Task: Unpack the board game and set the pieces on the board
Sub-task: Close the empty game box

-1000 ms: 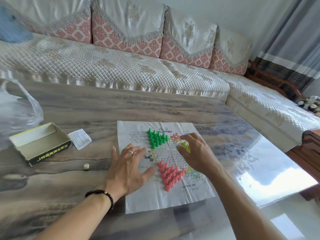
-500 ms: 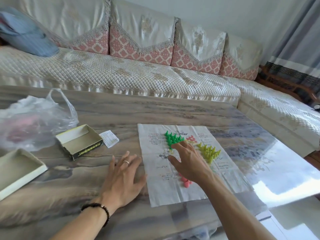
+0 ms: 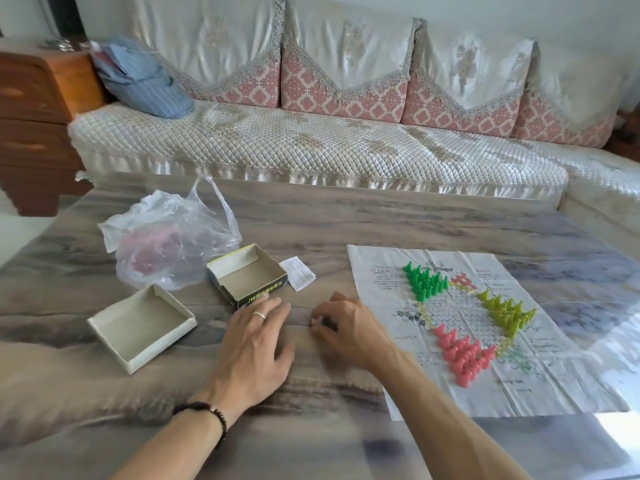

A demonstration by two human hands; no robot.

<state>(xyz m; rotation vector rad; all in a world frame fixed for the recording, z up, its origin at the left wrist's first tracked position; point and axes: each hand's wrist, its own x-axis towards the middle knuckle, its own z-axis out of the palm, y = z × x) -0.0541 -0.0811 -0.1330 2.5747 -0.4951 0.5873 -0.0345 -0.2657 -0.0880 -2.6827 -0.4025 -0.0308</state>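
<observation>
On the marbled table (image 3: pixel 346 216), the paper board (image 3: pixel 554 386) lies flat to the right, carrying green pieces (image 3: pixel 425 281), yellow-green pieces (image 3: pixel 507 311) and pink pieces (image 3: pixel 462 353) in three clusters. Left of it sit two open box halves (image 3: pixel 140 327) (image 3: pixel 247 274) and a plastic bag (image 3: pixel 166 237). The right hand (image 3: pixel 349 329), over the board half a second ago, now curls off the paper around something small (too hidden to name). The left hand (image 3: pixel 254 348) rests flat, fingers spread, holding nothing.
</observation>
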